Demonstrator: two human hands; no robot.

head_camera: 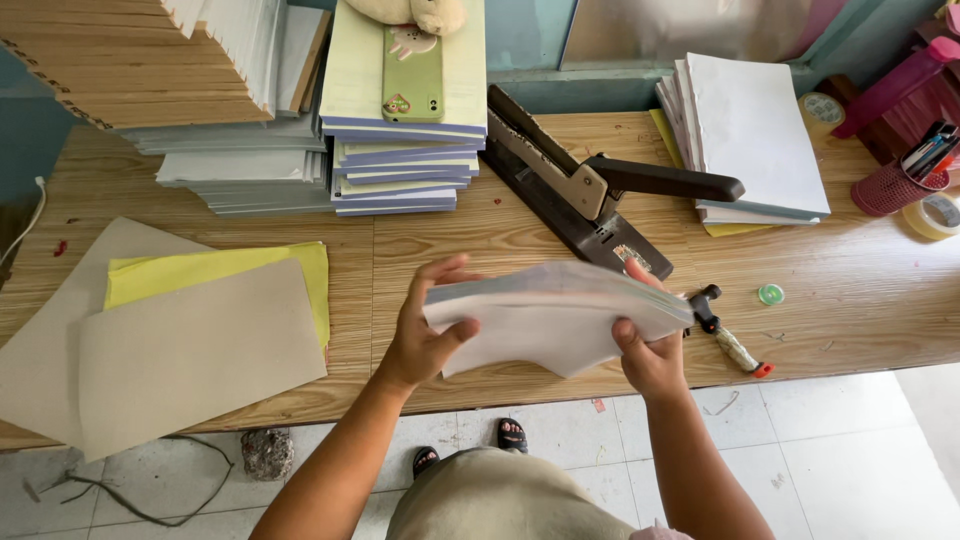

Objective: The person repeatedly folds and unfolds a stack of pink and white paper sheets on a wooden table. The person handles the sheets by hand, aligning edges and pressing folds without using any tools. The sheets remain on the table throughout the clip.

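Gripping a paper stack (555, 315) above the table's (480, 240) front edge, 2 hands share the load: the left hand (425, 335) clasps its left end, thumb underneath, and the right hand (650, 355) closes on its right end. Behind it lies a black stapler (590, 195); at left, grey and yellow sheets (200, 330); behind, stacked notebooks (405, 150) carrying a green phone (412, 75).

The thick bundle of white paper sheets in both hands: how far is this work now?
Done, it seems: stacks of finished blue-edged notebooks stand at the back of the wooden table. In hand: the left hand and right hand grip the thick bundle of white paper sheets in front of the large black stapler. Left: grey card sheets, yellow paper and more white sheets wait unused.
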